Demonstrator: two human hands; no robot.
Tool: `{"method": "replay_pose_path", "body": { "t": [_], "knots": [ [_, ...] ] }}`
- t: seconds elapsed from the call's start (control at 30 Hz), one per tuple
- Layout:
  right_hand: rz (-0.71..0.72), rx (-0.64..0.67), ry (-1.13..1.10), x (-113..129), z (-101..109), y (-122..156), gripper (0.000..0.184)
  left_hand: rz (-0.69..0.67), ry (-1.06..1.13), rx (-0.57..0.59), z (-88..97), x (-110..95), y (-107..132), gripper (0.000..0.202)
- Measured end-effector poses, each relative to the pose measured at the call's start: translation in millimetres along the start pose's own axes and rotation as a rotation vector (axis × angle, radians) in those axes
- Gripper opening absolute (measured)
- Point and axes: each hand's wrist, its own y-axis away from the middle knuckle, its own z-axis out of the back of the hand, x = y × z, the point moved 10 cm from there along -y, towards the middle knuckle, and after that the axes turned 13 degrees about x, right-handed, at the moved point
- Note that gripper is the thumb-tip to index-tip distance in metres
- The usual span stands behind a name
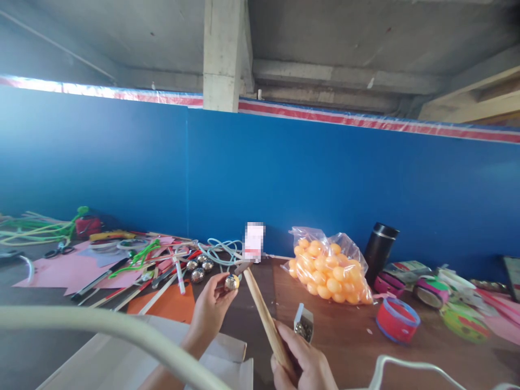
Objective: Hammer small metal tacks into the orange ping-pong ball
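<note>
My left hand (pixel 209 311) pinches a small shiny ball (pixel 232 281) between fingertips above the brown table (pixel 349 336). My right hand (pixel 303 363) is wrapped round the wooden handle of a small hammer (pixel 260 309). The hammer's metal head points up and left, right beside the ball. A small open box of metal pieces (pixel 304 323) stands just above my right hand. Several more shiny balls (pixel 199 268) lie on the table beyond my left hand.
A clear bag of orange balls (pixel 329 271), a black flask (pixel 379 249) and tape rolls (pixel 396 319) sit at the right. Pink and orange paper (pixel 81 271), pens, scissors and cords litter the left. A white tube (pixel 122 330) crosses the foreground. A blue wall stands behind.
</note>
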Motion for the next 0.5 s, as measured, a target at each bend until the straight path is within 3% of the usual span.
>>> {"method": "replay_pose_path", "body": {
  "t": [0.2, 0.37, 0.5],
  "knots": [
    [-0.048, 0.044, -0.062, -2.0, -5.1, -2.3, 0.054, 0.037, 0.006, -0.028, 3.7, 7.5, 0.2, 0.039],
    [-0.216, -0.033, -0.217, -24.6, -1.2, -0.9, 0.047, 0.025, -0.032, -0.005, 2.7, 5.0, -2.3, 0.041],
    [-0.411, 0.163, -0.419, -41.9, -23.4, -1.6, 0.036, 0.028, -0.002, 0.045, -1.7, 8.5, -2.9, 0.042]
  ]
}}
